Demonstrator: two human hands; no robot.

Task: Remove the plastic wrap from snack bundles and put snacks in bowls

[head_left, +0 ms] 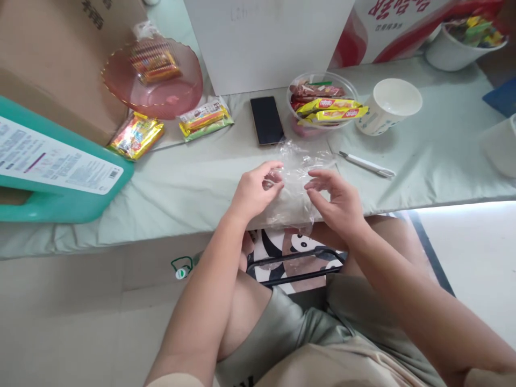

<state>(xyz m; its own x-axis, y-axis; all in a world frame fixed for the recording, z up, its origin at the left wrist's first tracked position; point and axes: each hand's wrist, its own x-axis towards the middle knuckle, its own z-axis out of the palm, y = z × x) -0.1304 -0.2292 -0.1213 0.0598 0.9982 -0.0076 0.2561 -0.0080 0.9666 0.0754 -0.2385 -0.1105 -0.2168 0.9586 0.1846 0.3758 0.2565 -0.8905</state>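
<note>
A crumpled clear plastic bag (pixel 296 180) lies at the table's front edge, one end hanging slightly over it. My left hand (pixel 258 189) is at the bag's left side, thumb and fingers curled together on the film. On the opposite side, my right hand (pixel 338 201) pinches the film between thumb and fingers, its index finger held a little apart. The thin, see-through film makes the exact grip points hard to see. Behind the bag lies a dark phone (pixel 267 120). A white pen-like tool with a grey tip (pixel 366 164) rests to the right of my right hand.
A clear tub (pixel 296 110) of wrapped snacks stands beside a white paper cup (pixel 389 107). Toward the left are a pink glass bowl (pixel 189 80), snack packs (pixel 207 118) and a green jug (pixel 92 199). A white bucket (pixel 447 54) of sweets sits back right.
</note>
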